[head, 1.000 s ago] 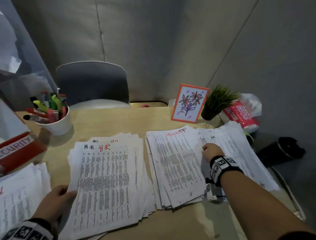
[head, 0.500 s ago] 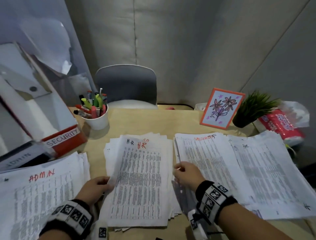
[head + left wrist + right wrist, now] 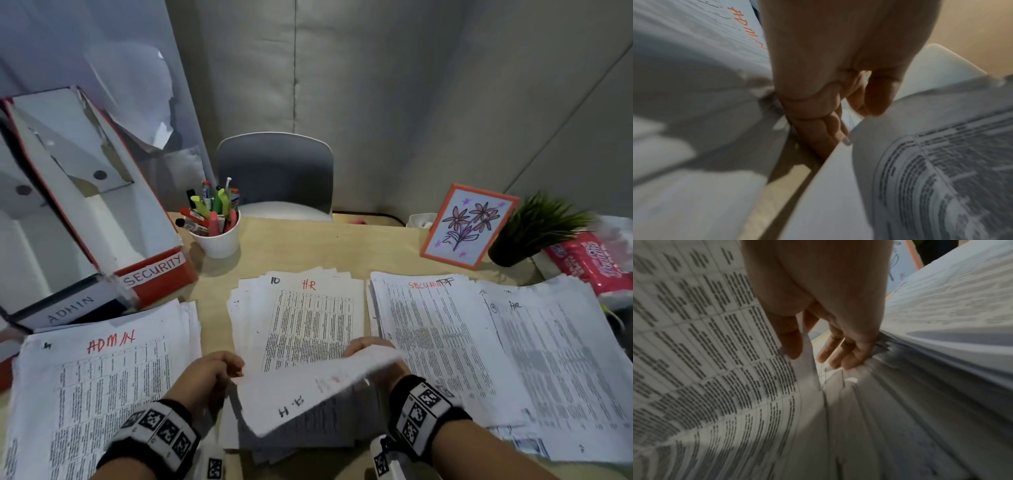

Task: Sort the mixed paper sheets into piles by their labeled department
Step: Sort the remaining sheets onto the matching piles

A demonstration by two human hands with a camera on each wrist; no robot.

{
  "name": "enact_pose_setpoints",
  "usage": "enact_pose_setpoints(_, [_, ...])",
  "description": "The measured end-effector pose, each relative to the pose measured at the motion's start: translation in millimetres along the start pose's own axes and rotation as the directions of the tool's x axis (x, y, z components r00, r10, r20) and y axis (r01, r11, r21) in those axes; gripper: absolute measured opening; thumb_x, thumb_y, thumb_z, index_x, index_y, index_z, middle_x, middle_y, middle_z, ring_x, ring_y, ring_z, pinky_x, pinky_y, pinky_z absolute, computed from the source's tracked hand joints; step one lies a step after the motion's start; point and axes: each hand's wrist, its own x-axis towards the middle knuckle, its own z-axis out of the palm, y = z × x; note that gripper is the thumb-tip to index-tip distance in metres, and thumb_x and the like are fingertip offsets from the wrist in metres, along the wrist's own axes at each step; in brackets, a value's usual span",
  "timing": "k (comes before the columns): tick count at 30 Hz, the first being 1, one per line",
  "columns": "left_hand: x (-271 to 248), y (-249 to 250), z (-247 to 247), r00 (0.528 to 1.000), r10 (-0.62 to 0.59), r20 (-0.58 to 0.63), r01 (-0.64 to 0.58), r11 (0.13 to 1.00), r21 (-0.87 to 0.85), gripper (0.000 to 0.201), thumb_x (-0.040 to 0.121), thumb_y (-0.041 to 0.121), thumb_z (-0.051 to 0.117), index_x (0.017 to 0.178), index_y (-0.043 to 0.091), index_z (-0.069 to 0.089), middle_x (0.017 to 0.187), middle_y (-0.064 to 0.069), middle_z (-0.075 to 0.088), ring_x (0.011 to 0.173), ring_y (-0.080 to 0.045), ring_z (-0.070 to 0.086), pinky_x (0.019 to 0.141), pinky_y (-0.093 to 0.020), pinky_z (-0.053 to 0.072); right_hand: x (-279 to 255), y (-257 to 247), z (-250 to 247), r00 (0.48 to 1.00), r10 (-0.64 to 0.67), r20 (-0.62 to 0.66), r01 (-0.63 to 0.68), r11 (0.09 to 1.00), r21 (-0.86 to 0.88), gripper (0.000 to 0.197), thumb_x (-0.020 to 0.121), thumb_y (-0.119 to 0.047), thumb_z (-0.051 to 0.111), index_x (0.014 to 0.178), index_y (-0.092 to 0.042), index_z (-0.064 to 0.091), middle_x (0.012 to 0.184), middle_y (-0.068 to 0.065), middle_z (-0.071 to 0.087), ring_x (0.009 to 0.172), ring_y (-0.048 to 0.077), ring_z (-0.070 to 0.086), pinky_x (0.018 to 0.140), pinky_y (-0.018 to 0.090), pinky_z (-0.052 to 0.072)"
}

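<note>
My right hand [image 3: 373,356] pinches the far edge of an HR-marked sheet [image 3: 308,394], thumb on its printed face and the other fingers behind it, and curls it toward me so its blank back faces up. My left hand [image 3: 209,377] has its fingers curled at the sheet's left corner; the left wrist view shows thumb and fingertips closing on that corner, so I judge it a light pinch.

Directly beyond both hands lies the HR pile [image 3: 308,315] the sheet is peeling from, its next page also headed HR in red. Left of my left hand sits the ADMIN pile [image 3: 102,377]; right of my right hand sits the SECURITY pile [image 3: 435,329], and farther right a spread stack [image 3: 548,359] whose top page reads HR. Beyond the piles on the counter [image 3: 308,253] stand the labelled file boxes [image 3: 150,270], a cup of pens [image 3: 215,233], a flower card [image 3: 469,226] and a small plant [image 3: 537,229].

I judge this the step of handling one page of the HR pile, perhaps to check or turn it. Next I need the whole sheet free without dragging the page beneath, then laid square on the pile matching its label.
</note>
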Motion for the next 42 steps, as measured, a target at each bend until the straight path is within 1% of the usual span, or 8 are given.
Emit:
enact_pose_setpoints(6, [5,22,6,0.998,0.067,-0.02,-0.069,0.994,-0.083,0.032,0.088,0.022,0.066,0.113,0.008,0.053,0.087,-0.01,0.06,0.068,-0.022,0.056,0.055,-0.027,0.045,-1,7,3,0.996,-0.026,0.087,0.022,0.999,0.049,0.058,0.07,0.007,0.07,0.042,-0.044,0.064,0.101,-0.004,0.057,0.104,0.002,0.049,0.074,0.0,0.038])
enact_pose_setpoints(9, [9,31,9,0.986,0.142,-0.083,-0.113,0.951,0.287,0.063,0.068,0.035,0.084,0.117,0.018,0.048,0.102,-0.004,0.065,0.09,-0.021,0.065,0.078,-0.038,0.054,-3,12,5,0.996,-0.079,0.048,0.078,0.997,0.019,0.041,0.07,0.004,0.067,0.048,-0.031,0.068,0.101,-0.003,0.06,0.104,0.021,0.061,0.078,0.024,0.051])
enact_pose_setpoints(11, [4,34,17,0.964,0.223,-0.148,-0.149,0.906,0.396,0.062,0.067,0.021,0.086,0.114,0.017,0.046,0.091,-0.002,0.065,0.081,-0.015,0.063,0.068,-0.03,0.051,0,14,7,0.997,-0.078,0.008,0.078,0.997,0.023,0.031,0.078,0.009,0.064,0.062,-0.018,0.065,0.101,0.0,0.061,0.109,0.03,0.059,0.083,0.037,0.05])
enact_pose_setpoints(16, [8,26,23,0.92,0.321,-0.223,-0.171,0.844,0.508,0.074,0.061,0.018,0.089,0.119,0.019,0.043,0.091,-0.004,0.065,0.086,-0.022,0.063,0.086,-0.038,0.05,3,23,9,0.999,-0.018,-0.04,0.02,0.999,0.046,0.012,0.079,-0.007,0.066,0.082,-0.016,0.072,0.098,0.012,0.071,0.086,0.024,0.068,0.077,0.038,0.057])
enact_pose_setpoints(20, [4,23,21,0.893,0.356,-0.275,-0.214,0.875,0.435,0.052,0.072,0.014,0.082,0.11,0.019,0.048,0.092,-0.003,0.062,0.085,-0.021,0.061,0.076,-0.032,0.047,-4,26,1,0.994,-0.066,-0.092,0.072,0.996,0.054,0.015,0.082,-0.008,0.065,0.095,-0.009,0.073,0.092,0.004,0.071,0.081,0.011,0.065,0.061,0.012,0.05])
enact_pose_setpoints(25, [4,17,19,0.817,0.465,-0.34,-0.3,0.847,0.439,0.015,0.081,0.02,0.072,0.084,0.013,0.06,0.078,-0.006,0.066,0.074,-0.023,0.063,0.061,-0.029,0.046,-1,26,0,0.996,-0.078,-0.039,0.077,0.997,-0.012,0.02,0.079,-0.016,0.058,0.059,-0.017,0.062,0.063,-0.005,0.057,0.062,0.015,0.056,0.057,0.023,0.043])
enact_pose_setpoints(36, [8,11,10,0.88,0.403,-0.25,-0.29,0.874,0.39,0.008,0.094,0.016,0.056,0.102,0.016,0.06,0.099,-0.003,0.063,0.095,-0.021,0.057,0.088,-0.032,0.041,1,36,2,0.989,-0.001,-0.148,0.014,0.996,0.086,0.02,0.07,-0.019,0.063,0.087,-0.014,0.073,0.085,0.0,0.07,0.072,0.016,0.064,0.057,0.02,0.045])
enact_pose_setpoints(42, [12,13,8,0.937,0.257,-0.238,-0.166,0.924,0.343,0.02,0.085,0.0,0.046,0.091,0.012,0.061,0.071,-0.008,0.061,0.062,-0.025,0.052,0.059,-0.031,0.04,-7,26,0,0.997,0.022,-0.071,-0.016,0.996,0.082,0.018,0.081,0.002,0.061,0.097,0.008,0.065,0.096,0.023,0.067,0.082,0.027,0.064,0.071,0.033,0.05])
